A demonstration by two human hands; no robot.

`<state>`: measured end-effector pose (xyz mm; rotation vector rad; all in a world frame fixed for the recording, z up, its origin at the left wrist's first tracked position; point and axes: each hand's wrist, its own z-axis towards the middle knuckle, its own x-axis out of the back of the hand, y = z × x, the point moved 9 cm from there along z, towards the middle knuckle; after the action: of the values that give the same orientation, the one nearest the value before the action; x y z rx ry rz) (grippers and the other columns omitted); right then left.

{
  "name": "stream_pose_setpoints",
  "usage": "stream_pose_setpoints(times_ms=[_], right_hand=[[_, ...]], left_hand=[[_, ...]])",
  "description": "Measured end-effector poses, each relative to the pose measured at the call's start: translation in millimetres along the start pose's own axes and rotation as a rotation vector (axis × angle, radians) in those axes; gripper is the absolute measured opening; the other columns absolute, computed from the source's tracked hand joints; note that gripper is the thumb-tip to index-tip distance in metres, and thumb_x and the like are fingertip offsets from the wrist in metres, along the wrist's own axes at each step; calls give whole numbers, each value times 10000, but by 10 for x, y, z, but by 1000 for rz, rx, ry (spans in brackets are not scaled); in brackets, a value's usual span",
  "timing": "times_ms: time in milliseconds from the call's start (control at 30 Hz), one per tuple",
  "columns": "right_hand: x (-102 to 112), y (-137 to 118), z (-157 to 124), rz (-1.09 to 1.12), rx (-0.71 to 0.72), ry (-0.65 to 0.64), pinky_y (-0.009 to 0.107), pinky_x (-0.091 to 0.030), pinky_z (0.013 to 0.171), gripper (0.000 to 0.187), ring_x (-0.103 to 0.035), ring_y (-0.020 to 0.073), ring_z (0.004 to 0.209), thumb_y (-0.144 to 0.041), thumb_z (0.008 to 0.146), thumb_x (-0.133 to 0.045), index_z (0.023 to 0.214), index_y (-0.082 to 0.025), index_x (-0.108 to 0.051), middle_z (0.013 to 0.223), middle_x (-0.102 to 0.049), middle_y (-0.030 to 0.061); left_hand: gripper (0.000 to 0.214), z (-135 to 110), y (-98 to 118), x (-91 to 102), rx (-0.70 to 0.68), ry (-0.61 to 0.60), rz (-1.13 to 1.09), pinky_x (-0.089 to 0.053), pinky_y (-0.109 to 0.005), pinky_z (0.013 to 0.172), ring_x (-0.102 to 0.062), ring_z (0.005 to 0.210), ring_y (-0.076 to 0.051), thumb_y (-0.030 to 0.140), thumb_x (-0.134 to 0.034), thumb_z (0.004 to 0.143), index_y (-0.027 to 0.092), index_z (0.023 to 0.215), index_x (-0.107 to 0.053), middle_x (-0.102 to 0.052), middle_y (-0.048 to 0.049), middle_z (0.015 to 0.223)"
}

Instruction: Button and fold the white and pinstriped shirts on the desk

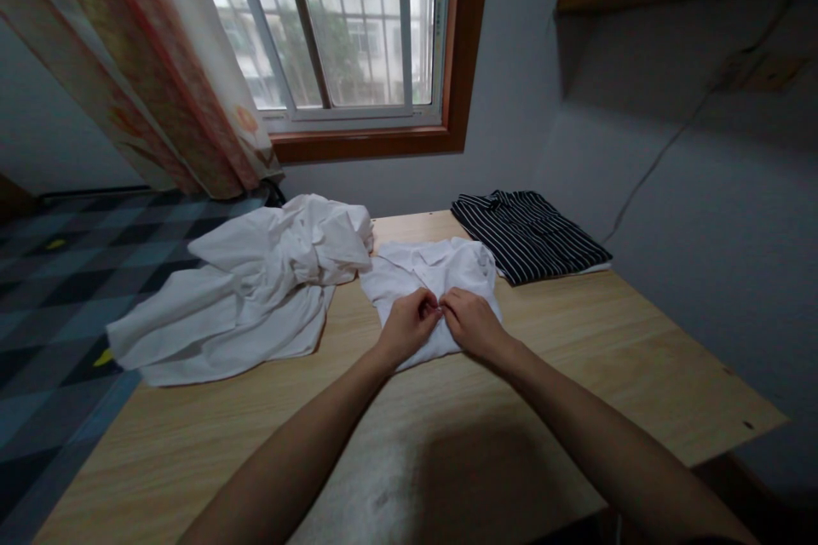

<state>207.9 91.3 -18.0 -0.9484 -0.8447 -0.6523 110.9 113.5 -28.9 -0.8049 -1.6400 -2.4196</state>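
Observation:
A white shirt (422, 260) lies folded into a compact shape on the wooden table, its collar toward the window. My left hand (412, 319) and my right hand (469, 319) meet over the middle of its front. Both hands have their fingers pinched together on the shirt's cloth, fingertips almost touching. Whatever small part sits between the fingertips, such as a button, is too small to make out.
To the left, a crumpled white garment (274, 281) hangs partly over the table's edge. A folded black-and-white striped shirt (527, 234) lies at the back right on something white. The wooden table (613, 358) stands by a checkered bed (57, 289) and a window (345, 25).

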Motion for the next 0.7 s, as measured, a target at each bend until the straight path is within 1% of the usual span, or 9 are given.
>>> stream_pose_setpoints(times_ms=[67,167,233,333,433,467,533,633,700], right_hand=[[8,0,-1,18,-21,-7,278,-396,775,160,-575,185,844,-101,857,-500,859,-163,-647,871,-651,67],[34,59,8,76,-81,18,270,-381,724,138,-574,172,785,-174,874,-531,802,-171,-648,822,-655,46],[33,105,19,100,-111,31,270,-366,697,163,-570,168,752,-197,890,-534,766,-168,-636,790,-653,43],[21,137,36,133,-111,48,272,-353,691,154,-566,169,750,-177,885,-533,753,-166,-611,782,-647,43],[76,194,41,177,-135,127,279,-351,674,174,-549,172,727,-205,892,-501,740,-174,-580,755,-621,38],[124,235,35,203,-162,178,281,-351,663,190,-540,172,710,-225,895,-486,729,-180,-566,736,-607,33],[260,352,5,292,-230,316,279,-355,638,223,-520,169,674,-274,901,-458,707,-193,-534,690,-574,20],[444,573,-54,509,-332,518,270,-370,591,247,-487,159,609,-371,914,-425,752,-205,-512,641,-531,0],[515,697,-58,631,-359,600,270,-403,603,253,-501,159,629,-426,907,-433,835,-201,-524,694,-558,11]], left_hand=[[49,-30,51,-14,-34,19,70,-394,-232,605,-523,617,-115,185,-562,777,171,798,-604,-591,11,659],[56,-37,39,-18,-28,33,51,-379,-221,578,-506,595,-105,171,-564,749,174,804,-566,-572,23,654],[109,-17,-4,-24,-5,18,-41,-373,-213,559,-497,582,-98,180,-582,718,180,812,-526,-558,36,651],[207,25,-82,-37,54,-22,-237,-373,-206,555,-497,582,-94,185,-603,666,185,837,-488,-550,49,651],[223,74,-144,31,108,-1,-347,-341,-199,532,-461,558,-85,145,-562,610,183,816,-485,-516,60,628],[215,94,-161,86,117,31,-352,-329,-198,525,-445,553,-84,137,-545,599,183,801,-489,-500,61,622],[191,131,-190,246,119,133,-329,-329,-200,529,-434,559,-88,134,-527,593,185,774,-491,-480,56,622],[150,141,-225,547,102,361,-245,-375,-215,582,-465,609,-105,151,-527,619,191,757,-485,-490,36,669],[122,102,-242,693,97,502,-165,-404,-229,625,-495,651,-119,175,-529,662,196,775,-488,-512,20,710]])
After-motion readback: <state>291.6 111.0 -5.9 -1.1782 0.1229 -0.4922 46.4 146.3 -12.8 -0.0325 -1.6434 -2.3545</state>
